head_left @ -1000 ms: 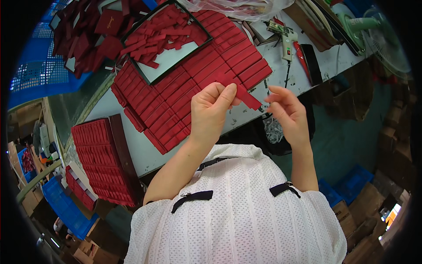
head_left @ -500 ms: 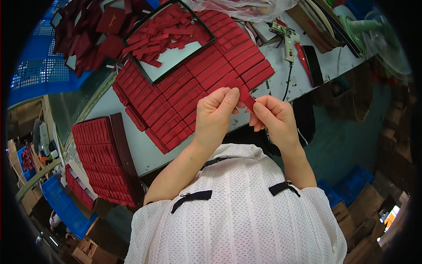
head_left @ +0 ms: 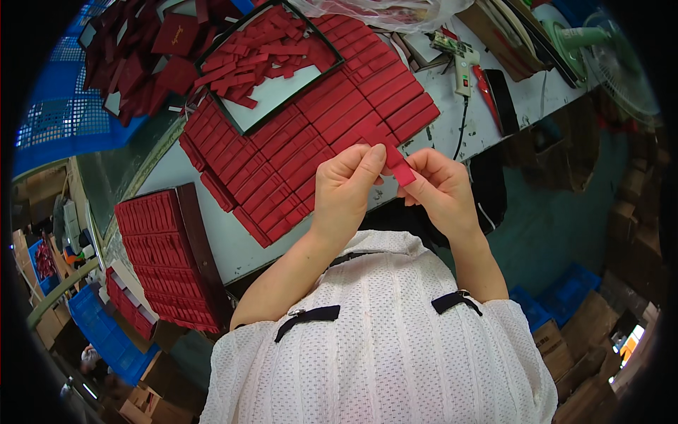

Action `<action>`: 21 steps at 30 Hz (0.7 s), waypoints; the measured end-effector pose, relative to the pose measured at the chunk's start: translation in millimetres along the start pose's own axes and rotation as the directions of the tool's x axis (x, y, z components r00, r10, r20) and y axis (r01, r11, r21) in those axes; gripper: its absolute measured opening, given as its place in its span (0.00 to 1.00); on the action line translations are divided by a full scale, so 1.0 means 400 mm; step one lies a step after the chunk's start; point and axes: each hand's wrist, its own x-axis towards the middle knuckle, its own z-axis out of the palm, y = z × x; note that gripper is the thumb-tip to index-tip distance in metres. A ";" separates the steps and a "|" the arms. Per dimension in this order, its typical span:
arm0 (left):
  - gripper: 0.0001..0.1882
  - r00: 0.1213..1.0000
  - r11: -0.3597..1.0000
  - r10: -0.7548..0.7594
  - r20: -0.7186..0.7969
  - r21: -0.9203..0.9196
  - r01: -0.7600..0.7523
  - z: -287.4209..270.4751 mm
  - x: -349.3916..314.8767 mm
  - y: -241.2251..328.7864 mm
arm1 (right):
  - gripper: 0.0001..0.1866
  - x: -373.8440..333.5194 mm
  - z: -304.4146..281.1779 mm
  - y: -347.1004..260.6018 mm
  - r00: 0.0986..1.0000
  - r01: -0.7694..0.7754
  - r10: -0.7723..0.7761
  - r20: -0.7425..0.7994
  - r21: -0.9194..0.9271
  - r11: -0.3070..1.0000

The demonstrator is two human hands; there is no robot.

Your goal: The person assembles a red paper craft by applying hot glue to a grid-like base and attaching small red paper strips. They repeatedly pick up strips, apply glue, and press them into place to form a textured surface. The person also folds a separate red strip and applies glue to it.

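Between my hands is a short red fabric-like strip (head_left: pixel 400 167), slanting down to the right above the near edge of the table. My left hand (head_left: pixel 344 185) pinches its upper end between thumb and bent fingers. At the lower end, my right hand (head_left: pixel 441 185) has closed its thumb and fingers on the strip's edge; the fingertips behind it are partly hidden. Just beyond the hands lie rows of red narrow boxes (head_left: pixel 282 166), packed side by side. On top of these rests a black-rimmed tray (head_left: pixel 233 116) with many loose red strips (head_left: pixel 265 53).
A dark case of red pieces (head_left: pixel 159 254) stands at the left. Dark red boxes are heaped in a blue crate (head_left: pixel 49 127). Toward the far right are a glue gun (head_left: pixel 463 74), a red-handled tool (head_left: pixel 486 95), a black phone-like slab (head_left: pixel 501 102) and a green fan (head_left: pixel 575 39).
My right thumb has slid down and back along the strip, baring more of its lower end. My left hand keeps its pinch almost in place.
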 end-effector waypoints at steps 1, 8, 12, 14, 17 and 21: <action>0.12 1.000 1.000 -0.001 0.005 0.001 0.001 0.000 -0.001 0.000 | 0.05 0.000 -0.001 0.002 1.000 0.004 -0.004 -0.001 0.000 1.000; 0.11 1.000 1.000 0.010 0.016 0.011 -0.011 0.002 -0.002 -0.001 | 0.06 -0.001 -0.006 0.009 1.000 0.025 -0.024 0.003 -0.050 0.998; 0.11 1.000 1.000 0.023 0.017 0.006 -0.023 0.003 -0.004 -0.003 | 0.06 -0.001 -0.010 0.010 1.000 0.011 -0.010 0.011 -0.027 1.000; 0.11 1.000 1.000 0.029 0.003 0.009 -0.029 0.002 -0.005 -0.003 | 0.06 0.000 -0.014 0.011 1.000 -0.006 0.006 0.017 0.017 1.000; 0.10 0.999 0.999 0.031 -0.011 0.024 -0.031 -0.002 -0.002 -0.004 | 0.06 0.001 -0.022 0.025 0.998 -0.034 0.039 -0.045 0.118 0.992; 0.10 0.999 1.000 0.009 0.032 -0.001 -0.009 -0.019 0.004 -0.009 | 0.08 -0.003 0.002 0.012 0.997 0.047 -0.049 -0.064 -0.040 0.998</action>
